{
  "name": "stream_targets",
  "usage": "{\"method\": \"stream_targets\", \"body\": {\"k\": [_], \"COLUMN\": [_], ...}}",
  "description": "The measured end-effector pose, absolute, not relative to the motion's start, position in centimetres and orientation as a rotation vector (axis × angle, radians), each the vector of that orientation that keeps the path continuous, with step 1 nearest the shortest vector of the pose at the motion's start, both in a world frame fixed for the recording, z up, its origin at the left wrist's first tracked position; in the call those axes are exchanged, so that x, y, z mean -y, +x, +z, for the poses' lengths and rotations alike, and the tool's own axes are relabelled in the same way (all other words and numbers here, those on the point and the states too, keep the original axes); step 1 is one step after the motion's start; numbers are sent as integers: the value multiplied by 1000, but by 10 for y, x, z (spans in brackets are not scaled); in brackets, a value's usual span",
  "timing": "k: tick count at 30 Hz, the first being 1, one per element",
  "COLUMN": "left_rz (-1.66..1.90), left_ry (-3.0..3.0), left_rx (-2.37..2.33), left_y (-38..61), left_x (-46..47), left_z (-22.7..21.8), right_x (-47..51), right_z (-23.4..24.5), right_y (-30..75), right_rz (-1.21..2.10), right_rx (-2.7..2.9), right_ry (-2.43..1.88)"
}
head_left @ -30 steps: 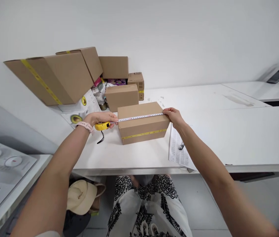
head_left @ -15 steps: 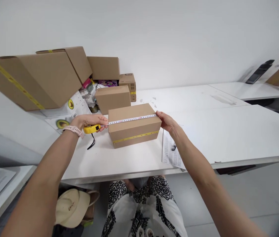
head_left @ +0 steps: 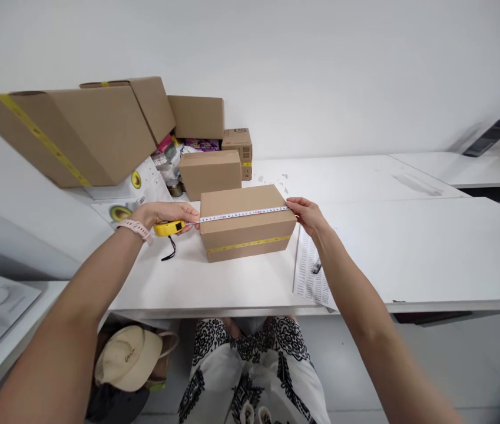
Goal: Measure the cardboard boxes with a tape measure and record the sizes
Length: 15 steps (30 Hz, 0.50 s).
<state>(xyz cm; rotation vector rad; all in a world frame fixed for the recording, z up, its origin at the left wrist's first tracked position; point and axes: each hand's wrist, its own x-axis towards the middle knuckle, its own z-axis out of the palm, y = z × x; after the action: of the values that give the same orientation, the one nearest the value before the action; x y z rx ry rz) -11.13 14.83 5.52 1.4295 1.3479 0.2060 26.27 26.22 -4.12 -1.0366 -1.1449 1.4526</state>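
Note:
A closed cardboard box point(head_left: 245, 227) with yellow tape along its front lies on the white table. Across its top runs the white blade of a tape measure point(head_left: 168, 228), whose yellow case is at the box's left end. My left hand point(head_left: 174, 214) is closed, pinching the blade where it leaves the case, against the box's left edge. At the right edge my right hand point(head_left: 306, 214) pinches the blade's far end, thumb and fingers against the box. A black wrist strap hangs from the case onto the table.
Large cardboard boxes point(head_left: 95, 129) are stacked at the left, with smaller ones point(head_left: 212, 174) and bagged goods behind. A printed sheet point(head_left: 309, 271) with a small dark object lies under my right forearm. A dark device point(head_left: 494, 134) leans against the wall. A beige cap point(head_left: 128, 356) sits below the table.
The whole view has shifted slightly, so things appear a little farther right. Both hands keep the tape stretched over the box; no grip has changed.

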Motion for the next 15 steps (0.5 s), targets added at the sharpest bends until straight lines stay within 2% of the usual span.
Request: {"method": "stream_targets", "body": {"k": [15], "left_rz": [234], "left_ry": [1406], "left_rx": [-1341], "left_y": [-107], "left_x": [-144], "left_z": [57], "right_x": [-261], "right_z": [-38], "right_y": [268], "right_rz": [1341], "right_rx": [1301], "right_ry": [-1130]}}
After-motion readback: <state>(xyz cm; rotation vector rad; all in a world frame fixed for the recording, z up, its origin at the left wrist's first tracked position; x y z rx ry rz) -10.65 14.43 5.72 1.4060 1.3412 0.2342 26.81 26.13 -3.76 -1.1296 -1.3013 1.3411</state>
